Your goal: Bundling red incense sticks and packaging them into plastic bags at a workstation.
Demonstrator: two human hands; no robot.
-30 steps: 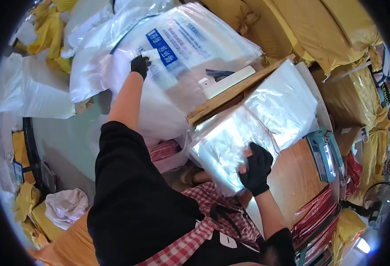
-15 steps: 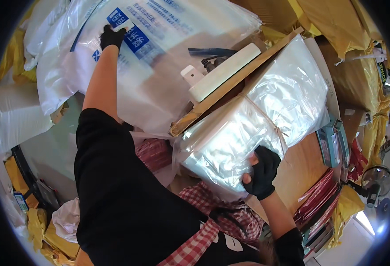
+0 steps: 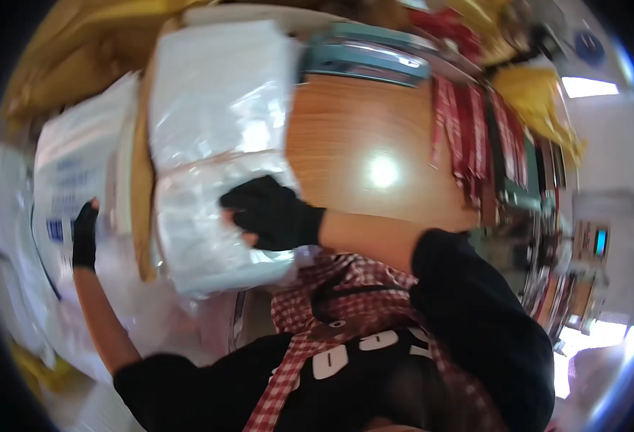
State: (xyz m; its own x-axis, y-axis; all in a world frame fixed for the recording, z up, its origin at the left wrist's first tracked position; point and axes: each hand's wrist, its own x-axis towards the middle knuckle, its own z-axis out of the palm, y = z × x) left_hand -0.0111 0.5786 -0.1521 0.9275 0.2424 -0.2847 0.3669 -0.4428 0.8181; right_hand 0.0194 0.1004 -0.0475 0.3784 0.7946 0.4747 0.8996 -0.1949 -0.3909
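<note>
My right hand [image 3: 270,214], in a black fingerless glove, rests with curled fingers on a bundle of clear plastic bags [image 3: 219,90]. Its fingers seem closed on the film at the bundle's near half. A thin string crosses the middle of this shiny bundle, which lies on the table. At the left, my gloved left hand [image 3: 85,234] touches a large white plastic sack [image 3: 79,155] with blue printing. Motion blurs that hand, and most of its fingers are hidden.
A brown cardboard edge [image 3: 145,180] stands between sack and bundle. The wooden tabletop [image 3: 367,137] stretches right of the bundle. Beyond it sits a blue-grey metal-edged device [image 3: 367,61]. Dark red strips [image 3: 464,137] lie at the table's right, near yellow plastic wrapping [image 3: 540,104].
The view has swung right, so the bundle and sack now appear further left and more of the tabletop shows. My right hand stays on the bundle, my left hand on the sack.
</note>
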